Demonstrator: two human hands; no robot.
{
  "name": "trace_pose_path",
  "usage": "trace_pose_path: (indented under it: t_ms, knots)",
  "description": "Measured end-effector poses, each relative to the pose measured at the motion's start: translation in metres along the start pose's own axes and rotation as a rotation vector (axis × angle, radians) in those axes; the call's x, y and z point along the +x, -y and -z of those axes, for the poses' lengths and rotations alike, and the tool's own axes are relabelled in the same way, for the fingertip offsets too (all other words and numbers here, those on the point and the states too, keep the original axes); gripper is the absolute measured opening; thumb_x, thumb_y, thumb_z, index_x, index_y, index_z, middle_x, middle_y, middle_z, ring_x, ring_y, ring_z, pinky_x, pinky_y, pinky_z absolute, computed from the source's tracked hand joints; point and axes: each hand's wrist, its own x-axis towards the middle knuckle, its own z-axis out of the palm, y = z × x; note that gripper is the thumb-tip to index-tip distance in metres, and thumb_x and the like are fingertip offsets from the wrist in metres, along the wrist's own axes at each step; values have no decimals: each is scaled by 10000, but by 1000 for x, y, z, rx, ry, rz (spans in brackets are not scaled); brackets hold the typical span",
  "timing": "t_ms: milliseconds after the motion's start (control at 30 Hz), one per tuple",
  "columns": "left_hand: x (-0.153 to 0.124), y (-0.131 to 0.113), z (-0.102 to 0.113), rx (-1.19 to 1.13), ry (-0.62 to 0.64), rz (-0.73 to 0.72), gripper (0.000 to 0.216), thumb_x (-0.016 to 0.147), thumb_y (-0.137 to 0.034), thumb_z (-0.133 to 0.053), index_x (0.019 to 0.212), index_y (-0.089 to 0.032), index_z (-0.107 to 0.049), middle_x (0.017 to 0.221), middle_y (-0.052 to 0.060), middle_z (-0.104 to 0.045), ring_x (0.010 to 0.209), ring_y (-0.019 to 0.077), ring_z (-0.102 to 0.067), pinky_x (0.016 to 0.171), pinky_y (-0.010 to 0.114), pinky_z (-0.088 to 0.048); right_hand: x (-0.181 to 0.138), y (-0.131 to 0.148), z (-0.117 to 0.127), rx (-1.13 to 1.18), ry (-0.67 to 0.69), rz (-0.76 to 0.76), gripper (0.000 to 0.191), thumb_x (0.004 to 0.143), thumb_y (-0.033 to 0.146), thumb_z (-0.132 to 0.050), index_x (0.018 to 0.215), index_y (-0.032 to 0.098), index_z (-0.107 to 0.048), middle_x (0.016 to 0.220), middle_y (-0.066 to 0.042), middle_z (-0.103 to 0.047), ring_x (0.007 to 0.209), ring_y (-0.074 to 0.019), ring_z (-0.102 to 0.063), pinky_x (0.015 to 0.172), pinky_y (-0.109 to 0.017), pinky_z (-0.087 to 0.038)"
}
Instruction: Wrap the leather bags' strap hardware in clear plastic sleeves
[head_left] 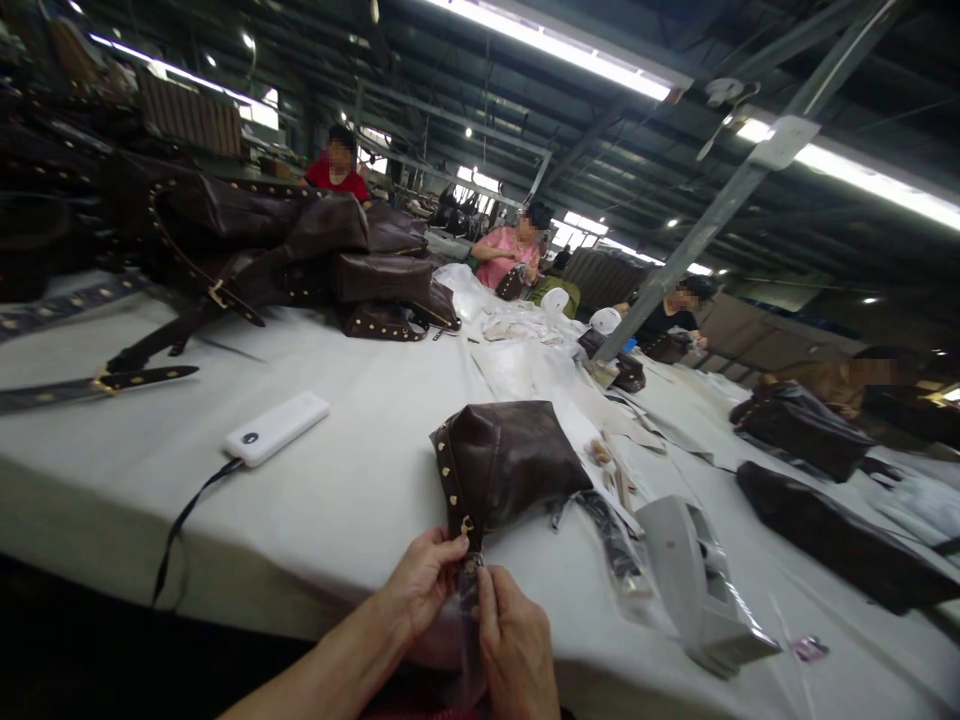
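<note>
Brown bag (517, 460), strap (469, 590) in both hands (424, 580) (517, 640); white device (289, 424) bears illegible mark (250, 438).

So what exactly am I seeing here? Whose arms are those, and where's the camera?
There's no machine here: these are a person's bare left hand and right hand, seen from a camera worn on their head, looking forward and down. The fingers grip a dark strap near a metal fitting, beside a studded dark-brown bag on the white table. To the left lie a white device with a black cord and, further off, a pile of dark bags. To the right is a grey plastic device. Other people are beyond.
</note>
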Motion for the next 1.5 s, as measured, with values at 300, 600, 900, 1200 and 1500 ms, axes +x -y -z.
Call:
trace_pose_path:
  t_ms: [300, 600, 900, 1200, 1500]
  knots:
    - [-2, -7, -6, -69, -30, 51, 231, 624, -39, -728, 762, -154, -584, 521, -80, -557, 373, 39, -426, 492, 197, -361, 21, 5, 7, -14, 17, -43, 572, 965, 549, -223, 683, 222, -598, 557, -34, -633, 484, -164, -557, 489, -270, -306]
    - [-3, -3, -10, -15, -45, 20, 158, 642, -47, -683, 763, -129, -624, 629, 5, -668, 521, 118, -586, 564, 238, -408, 15, -9, 29, 478, 121, -273, 321, 840, 490, -548, 794, 194, -664, 738, -29, -684, 687, -185, -625, 645, -240, -473]
    - [-5, 1, -13, 58, -69, -77, 205, 535, -80, -754, 693, -130, -633, 622, -2, -667, 537, 119, -579, 560, 238, -391, 7, -10, 28, 93, 8, -68, 332, 934, 447, -420, 719, 223, -537, 639, 0, -589, 587, -168, -557, 568, -260, -370]
    - [-7, 6, -16, 77, -80, -143, 260, 462, -127, -812, 666, -127, -651, 652, 2, -668, 603, 144, -603, 599, 262, -428, 1, -8, 10, -387, -279, 170, 434, 1010, 377, -230, 713, 218, -503, 657, -32, -536, 612, -193, -483, 615, -314, -315]
    - [-8, 8, -15, 86, -62, -130, 263, 452, -144, -823, 669, -132, -676, 636, -1, -677, 596, 133, -594, 632, 254, -432, 19, -3, 8, -36, -212, 87, 378, 984, 388, -326, 730, 211, -543, 667, -20, -563, 624, -172, -529, 596, -276, -386]
